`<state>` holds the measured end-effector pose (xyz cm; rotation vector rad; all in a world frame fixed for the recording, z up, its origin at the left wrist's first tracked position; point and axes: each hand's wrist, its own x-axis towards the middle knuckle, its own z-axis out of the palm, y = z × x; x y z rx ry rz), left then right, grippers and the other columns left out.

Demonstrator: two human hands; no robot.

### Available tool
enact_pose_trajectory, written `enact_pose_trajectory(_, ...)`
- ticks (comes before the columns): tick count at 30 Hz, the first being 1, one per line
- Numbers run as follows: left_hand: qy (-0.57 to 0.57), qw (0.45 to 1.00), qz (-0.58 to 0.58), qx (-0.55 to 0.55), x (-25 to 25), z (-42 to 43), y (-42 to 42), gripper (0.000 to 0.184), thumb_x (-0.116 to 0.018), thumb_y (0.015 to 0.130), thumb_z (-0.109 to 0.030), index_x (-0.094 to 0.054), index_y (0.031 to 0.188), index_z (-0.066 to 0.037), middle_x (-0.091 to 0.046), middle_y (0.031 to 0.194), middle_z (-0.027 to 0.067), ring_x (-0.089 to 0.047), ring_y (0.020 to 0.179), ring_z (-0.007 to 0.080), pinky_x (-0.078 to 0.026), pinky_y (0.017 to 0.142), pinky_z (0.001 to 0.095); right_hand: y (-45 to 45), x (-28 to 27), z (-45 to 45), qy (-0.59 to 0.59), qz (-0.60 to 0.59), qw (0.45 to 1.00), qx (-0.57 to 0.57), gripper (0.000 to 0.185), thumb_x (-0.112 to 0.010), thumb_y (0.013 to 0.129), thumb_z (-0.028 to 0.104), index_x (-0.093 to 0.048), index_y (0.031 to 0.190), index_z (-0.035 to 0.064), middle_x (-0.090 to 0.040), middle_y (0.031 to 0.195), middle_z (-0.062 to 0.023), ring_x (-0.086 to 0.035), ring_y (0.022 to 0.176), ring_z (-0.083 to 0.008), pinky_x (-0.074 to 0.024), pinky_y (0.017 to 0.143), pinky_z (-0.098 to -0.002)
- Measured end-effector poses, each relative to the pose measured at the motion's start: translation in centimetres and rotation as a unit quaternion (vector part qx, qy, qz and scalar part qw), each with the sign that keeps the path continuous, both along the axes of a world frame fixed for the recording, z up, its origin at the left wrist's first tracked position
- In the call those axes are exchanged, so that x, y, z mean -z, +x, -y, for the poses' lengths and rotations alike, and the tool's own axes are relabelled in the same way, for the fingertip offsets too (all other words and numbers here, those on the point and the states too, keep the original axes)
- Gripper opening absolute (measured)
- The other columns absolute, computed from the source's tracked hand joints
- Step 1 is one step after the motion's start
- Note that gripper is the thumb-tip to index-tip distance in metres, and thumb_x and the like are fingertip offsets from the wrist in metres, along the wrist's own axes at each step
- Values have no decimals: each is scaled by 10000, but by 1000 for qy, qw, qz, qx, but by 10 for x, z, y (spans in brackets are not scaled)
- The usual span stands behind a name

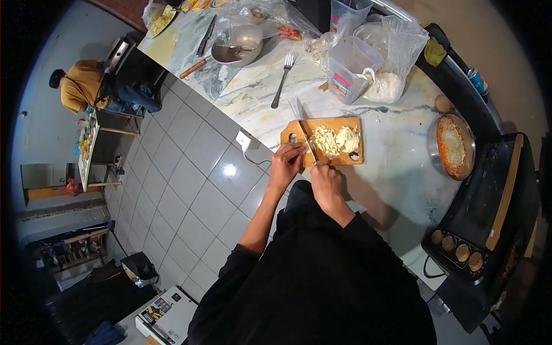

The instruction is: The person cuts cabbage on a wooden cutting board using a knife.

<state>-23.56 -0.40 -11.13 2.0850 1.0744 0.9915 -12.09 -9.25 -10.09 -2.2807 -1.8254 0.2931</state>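
Note:
My right hand point(326, 183) is closed around the handle of a kitchen knife point(307, 138), whose blade crosses a wooden cutting board point(322, 123) and points away from me. My left hand point(287, 164) rests at the board's left end, fingers bent together close beside the blade. What they pinch, if anything, is hidden. Right of the blade lies a pile of chopped pale yellowish pieces point(326, 142). A second pale mound point(347, 139) sits farther right on the board, with a small dark-and-white bit point(354, 156) below it.
A fork point(283, 80), a saucepan point(248, 40) and another knife point(206, 35) lie across the marble counter point(253, 92). Plastic containers point(348, 72) and bags stand behind. To the right are a metal bowl point(435, 150) of shredded food and a black appliance point(477, 190). Another person point(86, 86) sits far left.

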Motion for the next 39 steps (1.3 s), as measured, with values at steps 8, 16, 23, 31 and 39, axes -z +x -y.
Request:
enact_pose_trajectory(8, 4, 1000, 0, 13, -2, -4, -2, 219, -725, 787, 5, -758, 1001, -31, -733, 1002, 123, -692, 880, 278, -549, 813, 349, 36, -5, 5, -8, -33, 998, -45, 289, -526, 978, 223, -636, 837, -3, -670, 765, -190, -691, 713, -373, -568, 635, -459)
enact_pose_trajectory(16, 15, 1000, 14, -14, 4, -1, 1, 160, -741, 812, -28, -763, 971, -28, -729, 989, 113, -701, 851, 274, -555, 776, 342, 35, -60, -19, -121, -110, 984, -71, 124, -589, 827, 29, -702, 830, -20, -690, 867, -241, -712, 824, -379, -584, 678, -452)
enact_pose_trajectory(23, 7, 1000, 20, -17, 6, -2, 1, 161, -735, 823, -23, -762, 982, -26, -717, 991, 103, -701, 846, 267, -565, 743, 344, 12, -35, -12, -64, -113, 991, -22, 156, -574, 881, 104, -670, 838, -10, -683, 812, -232, -693, 771, -411, -575, 655, -472)
enact_pose_trajectory(31, -27, 999, 22, -3, 6, 0, -3, 231, -709, 809, 25, -753, 1027, -39, -706, 1000, 100, -682, 816, 263, -547, 699, 323, -5, -9, -2, -44, 15, 999, 11, 146, -569, 913, 148, -652, 864, 39, -697, 758, -122, -720, 692, -264, -576, 571, -371)
enact_pose_trajectory(39, -34, 999, -28, 33, -9, 0, -6, 314, -702, 800, 20, -736, 1101, -64, -694, 1086, 121, -677, 951, 288, -550, 817, 350, 24, -15, -4, -26, 3, 999, -36, 78, -589, 862, 71, -648, 872, 22, -696, 800, -165, -724, 749, -297, -584, 610, -387)
